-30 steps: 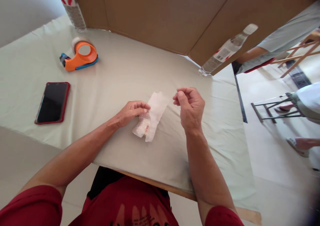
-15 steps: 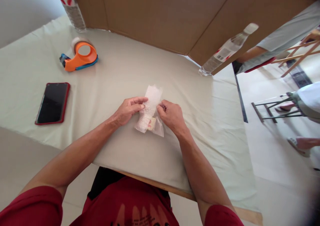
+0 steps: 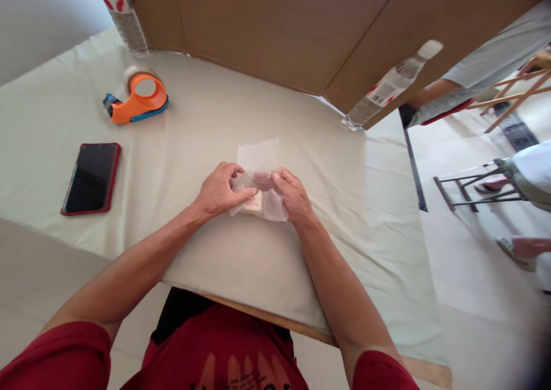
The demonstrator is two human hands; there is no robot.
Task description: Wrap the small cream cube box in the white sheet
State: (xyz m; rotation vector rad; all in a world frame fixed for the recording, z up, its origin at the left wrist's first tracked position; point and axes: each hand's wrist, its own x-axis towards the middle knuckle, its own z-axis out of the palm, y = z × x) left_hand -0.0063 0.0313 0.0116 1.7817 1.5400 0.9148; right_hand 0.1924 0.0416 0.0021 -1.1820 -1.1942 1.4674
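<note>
A small item wrapped in translucent white bubble wrap (image 3: 259, 159) lies on the pale green tablecloth (image 3: 206, 120) in the middle of the table. My left hand (image 3: 218, 190) grips its left side with curled fingers. My right hand (image 3: 291, 195) grips its right side, fingers pressed on the wrap. A flap of wrap sticks out flat beyond my fingers. A reddish patch and a small pale label show through the wrap between my hands.
An orange tape dispenser (image 3: 138, 96) and a red-cased phone (image 3: 91, 177) lie at the left. Plastic water bottles stand at the back left (image 3: 123, 14) and right (image 3: 390, 85) against a big cardboard sheet (image 3: 279, 28). A metal stool (image 3: 473, 183) and other people's legs are at the right.
My right hand came down from the air onto the wrapped item and took hold of it. The wrap has turned from standing askew to lying level between both hands.
</note>
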